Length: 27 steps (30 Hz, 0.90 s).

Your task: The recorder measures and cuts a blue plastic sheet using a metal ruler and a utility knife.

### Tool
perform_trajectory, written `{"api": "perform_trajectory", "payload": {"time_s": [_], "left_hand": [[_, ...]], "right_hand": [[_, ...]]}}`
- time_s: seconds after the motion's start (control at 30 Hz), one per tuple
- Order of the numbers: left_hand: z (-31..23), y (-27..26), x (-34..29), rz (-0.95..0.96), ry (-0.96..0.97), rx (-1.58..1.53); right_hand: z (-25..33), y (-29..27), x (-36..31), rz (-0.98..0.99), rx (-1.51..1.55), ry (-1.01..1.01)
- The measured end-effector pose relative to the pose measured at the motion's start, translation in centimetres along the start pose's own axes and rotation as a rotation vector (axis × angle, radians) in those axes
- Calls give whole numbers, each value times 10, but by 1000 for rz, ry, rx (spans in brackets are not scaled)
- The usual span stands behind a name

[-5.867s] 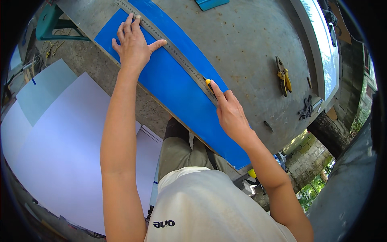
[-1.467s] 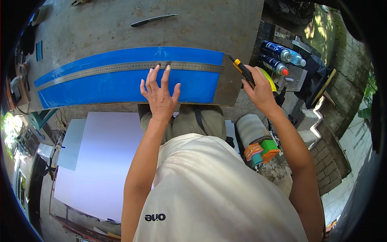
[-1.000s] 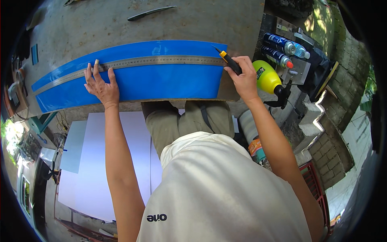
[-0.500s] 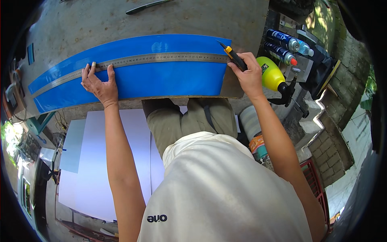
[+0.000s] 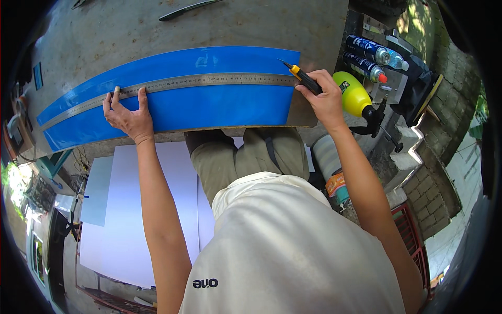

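Observation:
A long blue sheet (image 5: 225, 104) lies on the worktable with a steel ruler (image 5: 209, 80) running lengthwise over it. My left hand (image 5: 128, 118) rests on the ruler's left part, fingers and thumb spread, fingertips against the metal. At the ruler's right end, my right hand (image 5: 325, 99) is closed around a utility knife (image 5: 307, 81) with a black and yellow handle. Its dark blade points up and left above the blue sheet, and I cannot tell whether it touches. The right fingertips are near the ruler's end.
A slim metal tool (image 5: 191, 9) lies at the table's far side. Right of the table stand a yellow-green spray bottle (image 5: 351, 94), blue spray cans (image 5: 368, 49) and a clear plastic bottle (image 5: 397, 61). Large white sheets (image 5: 125, 209) lie below the near edge.
The ruler has shifted slightly toward me across the blue sheet, with my left hand on it. The knife has tilted further left in my right hand.

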<state>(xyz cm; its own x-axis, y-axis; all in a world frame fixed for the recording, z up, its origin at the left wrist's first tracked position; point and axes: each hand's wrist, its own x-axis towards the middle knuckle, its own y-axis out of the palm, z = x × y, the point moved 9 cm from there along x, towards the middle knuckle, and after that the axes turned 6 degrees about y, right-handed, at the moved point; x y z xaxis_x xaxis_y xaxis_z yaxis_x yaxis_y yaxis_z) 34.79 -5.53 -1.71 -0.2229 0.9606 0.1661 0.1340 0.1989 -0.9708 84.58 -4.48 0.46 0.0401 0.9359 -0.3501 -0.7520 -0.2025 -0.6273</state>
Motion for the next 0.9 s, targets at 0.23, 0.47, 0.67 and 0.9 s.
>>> {"api": "perform_trajectory", "payload": {"time_s": [0.23, 0.47, 0.67, 0.9], "left_hand": [[-1, -3, -3, -3, 30, -108], [4, 2, -8, 10, -9, -123], [5, 0, -7, 4, -20, -116], [5, 3, -8, 0, -21, -127]], "right_hand": [[-2, 0, -1, 3, 12, 24], [-3, 2, -1, 23, 10, 20], [-1, 0, 0, 16, 9, 23], [-3, 0, 0, 10, 16, 19]]}}
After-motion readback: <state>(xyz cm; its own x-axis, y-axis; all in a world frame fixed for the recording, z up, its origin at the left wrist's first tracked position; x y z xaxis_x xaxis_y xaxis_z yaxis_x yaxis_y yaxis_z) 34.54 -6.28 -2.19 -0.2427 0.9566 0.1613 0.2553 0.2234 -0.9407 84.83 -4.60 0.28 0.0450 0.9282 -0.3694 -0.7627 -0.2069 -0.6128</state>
